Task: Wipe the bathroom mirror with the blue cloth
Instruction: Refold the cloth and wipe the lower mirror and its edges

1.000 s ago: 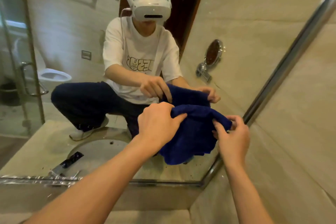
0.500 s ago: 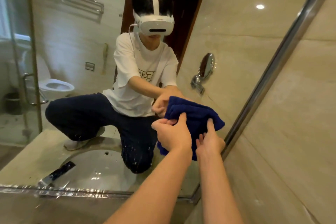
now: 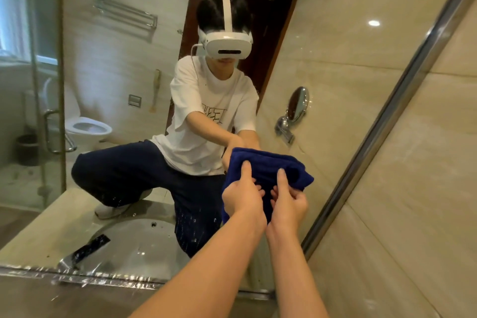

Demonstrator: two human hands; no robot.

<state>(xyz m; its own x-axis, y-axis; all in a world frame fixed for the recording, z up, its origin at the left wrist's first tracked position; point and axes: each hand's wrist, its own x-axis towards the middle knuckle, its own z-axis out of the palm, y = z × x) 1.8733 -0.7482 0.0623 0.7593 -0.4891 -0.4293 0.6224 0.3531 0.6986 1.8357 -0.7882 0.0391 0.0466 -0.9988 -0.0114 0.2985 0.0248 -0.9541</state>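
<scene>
The large bathroom mirror (image 3: 116, 85) fills the left and middle of the head view, framed by a chrome strip on its right and bottom edges. A folded dark blue cloth (image 3: 268, 168) is pressed against the glass near the mirror's lower right. My left hand (image 3: 244, 195) and my right hand (image 3: 289, 199) both grip the cloth from below, side by side, thumbs pointing up on its face. The glass reflects a crouching person in a white shirt and headset holding the same cloth.
A beige tiled wall (image 3: 418, 188) stands right of the chrome mirror frame (image 3: 382, 121). The stone counter ledge (image 3: 77, 299) runs under the mirror. Reflected in the glass are a sink basin, a toilet, a glass shower door and a round wall-mounted shaving mirror.
My hands have drawn together on the cloth and bunched it into a tighter fold. The view has tilted up, showing more of the mirror and the reflection.
</scene>
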